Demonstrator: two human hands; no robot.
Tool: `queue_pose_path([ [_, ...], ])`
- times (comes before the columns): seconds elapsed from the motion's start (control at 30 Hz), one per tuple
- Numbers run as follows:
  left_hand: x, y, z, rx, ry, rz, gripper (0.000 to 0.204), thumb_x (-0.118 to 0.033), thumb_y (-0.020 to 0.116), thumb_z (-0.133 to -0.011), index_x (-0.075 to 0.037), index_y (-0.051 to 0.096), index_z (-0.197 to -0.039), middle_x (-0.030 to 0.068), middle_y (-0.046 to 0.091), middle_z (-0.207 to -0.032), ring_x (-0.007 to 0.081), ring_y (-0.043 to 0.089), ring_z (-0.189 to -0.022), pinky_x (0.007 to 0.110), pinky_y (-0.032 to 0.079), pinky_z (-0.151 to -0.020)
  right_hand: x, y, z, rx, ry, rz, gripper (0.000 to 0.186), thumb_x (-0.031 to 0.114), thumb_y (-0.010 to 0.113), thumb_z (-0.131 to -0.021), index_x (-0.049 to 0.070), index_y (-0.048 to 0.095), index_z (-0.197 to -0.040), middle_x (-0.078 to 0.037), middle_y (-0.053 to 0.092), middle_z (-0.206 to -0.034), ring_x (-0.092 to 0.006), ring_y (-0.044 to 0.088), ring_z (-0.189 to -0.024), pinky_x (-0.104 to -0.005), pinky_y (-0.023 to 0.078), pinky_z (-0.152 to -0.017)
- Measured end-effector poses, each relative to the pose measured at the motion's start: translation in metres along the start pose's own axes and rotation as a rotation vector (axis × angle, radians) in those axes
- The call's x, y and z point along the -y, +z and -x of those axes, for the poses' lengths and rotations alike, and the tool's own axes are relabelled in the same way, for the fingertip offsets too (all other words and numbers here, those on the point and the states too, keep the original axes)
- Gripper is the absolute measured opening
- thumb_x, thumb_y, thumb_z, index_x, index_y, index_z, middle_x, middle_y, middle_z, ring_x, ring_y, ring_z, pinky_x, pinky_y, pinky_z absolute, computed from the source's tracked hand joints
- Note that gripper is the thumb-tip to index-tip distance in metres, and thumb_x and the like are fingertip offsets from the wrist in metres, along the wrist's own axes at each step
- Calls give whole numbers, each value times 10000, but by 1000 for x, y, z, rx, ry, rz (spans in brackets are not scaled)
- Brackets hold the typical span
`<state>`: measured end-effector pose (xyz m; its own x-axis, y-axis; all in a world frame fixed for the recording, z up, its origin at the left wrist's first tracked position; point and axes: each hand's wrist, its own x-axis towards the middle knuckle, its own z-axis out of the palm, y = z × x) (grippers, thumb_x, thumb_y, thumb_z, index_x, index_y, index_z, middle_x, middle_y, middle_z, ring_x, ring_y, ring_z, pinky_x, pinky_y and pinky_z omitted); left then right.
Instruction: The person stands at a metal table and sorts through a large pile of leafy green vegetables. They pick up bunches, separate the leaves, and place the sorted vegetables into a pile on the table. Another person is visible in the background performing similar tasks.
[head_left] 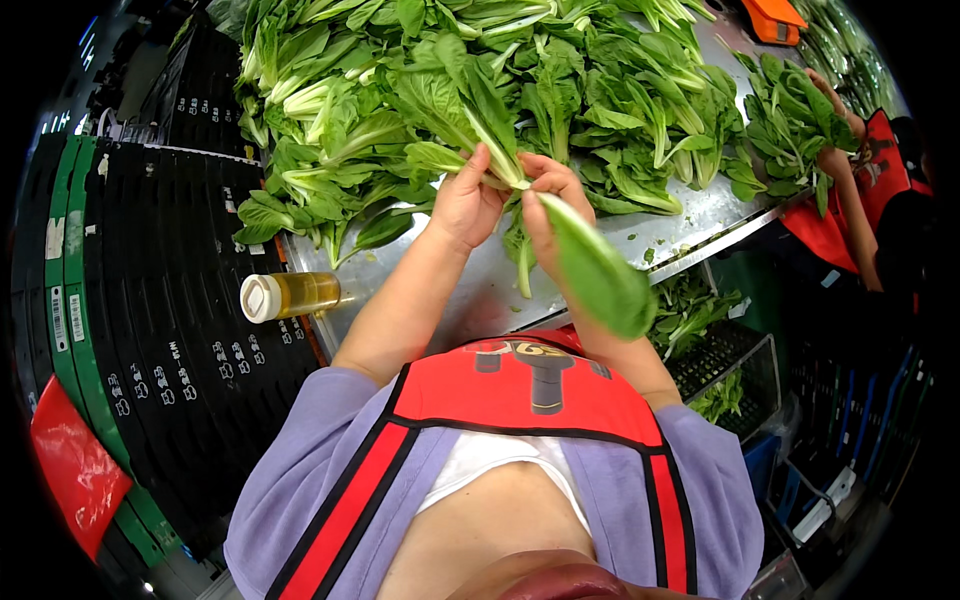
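Over the near side of the desk (482, 287), a bok choy head (482, 122) is grasped at its base by the left hand (468, 205) and right hand (556, 190), one leaf (605, 280) slanted near-right, greens (625, 115) heaped beyond.

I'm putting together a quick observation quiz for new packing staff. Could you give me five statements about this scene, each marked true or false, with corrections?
1. The left hand and the right hand touch the same leafy green. True.
2. A single broad leaf hangs in front of the left forearm. False: it hangs in front of the right forearm.
3. The metal table bears a heap of greens. True.
4. The person wears a plain blue apron. False: the apron is red with black edging and a printed design.
5. The bottle at the left contains yellowish liquid. True.
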<state>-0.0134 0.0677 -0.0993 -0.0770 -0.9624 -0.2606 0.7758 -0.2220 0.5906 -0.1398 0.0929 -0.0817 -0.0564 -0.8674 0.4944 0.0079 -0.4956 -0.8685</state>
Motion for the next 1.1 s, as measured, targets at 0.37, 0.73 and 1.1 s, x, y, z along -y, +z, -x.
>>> queue_pose_path([
  [0.37,-3,3,8,160,-40,-104,357,-289,472,-910,-71,466,-1192,91,562,-1122,226,526,-1049,375,393,-927,-10,-15,-17,73,539,-195,198,47,608,-786,-19,583,-971,-59,620,-866,-92,565,-775,-238,458,-674],
  [0.73,-54,-21,12,47,200,-244,270,-183,639,-820,-41,546,-1029,72,599,-979,177,574,-903,298,481,-750,-8,-52,20,583,671,134,344,218,679,-739,12,583,-998,-108,619,-857,-169,589,-826,-297,465,-731],
  [1.1,-11,-9,31,158,277,-979,432,18,684,-706,-50,503,-1092,27,585,-1008,119,574,-849,266,490,-708,3,-11,-19,144,492,-280,239,101,660,-765,-4,579,-964,-49,618,-820,-106,578,-722,-232,464,-666],
])
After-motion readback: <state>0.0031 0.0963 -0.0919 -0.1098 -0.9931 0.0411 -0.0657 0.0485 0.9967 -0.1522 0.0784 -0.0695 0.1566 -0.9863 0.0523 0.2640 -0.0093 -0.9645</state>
